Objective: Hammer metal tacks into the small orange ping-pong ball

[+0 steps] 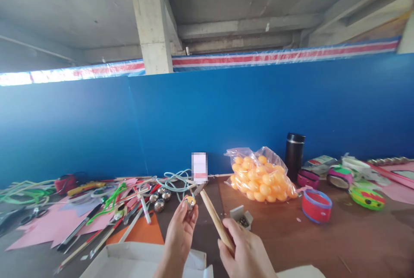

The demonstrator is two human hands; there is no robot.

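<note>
Between the fingertips of my left hand (183,228) is a small shiny metal ball (190,202) with a yellowish patch on top. My right hand (242,243) is wrapped round the light wooden handle (213,215) of a hammer, which slants up and left. The hammer's metal head (199,189) is just right of and above the ball; I cannot tell if they touch. Several similar metal balls (159,205) rest on the dark table to the left. A small open box (241,217) with tiny metal pieces stands beyond my right hand.
Behind stands a clear bag of orange balls (260,181), with a black bottle (294,155) beside it. Coloured rings, one red and blue (317,206), lie right. Pink paper (42,230), cords and tools cover the left. A white tray (129,252) is at the front edge.
</note>
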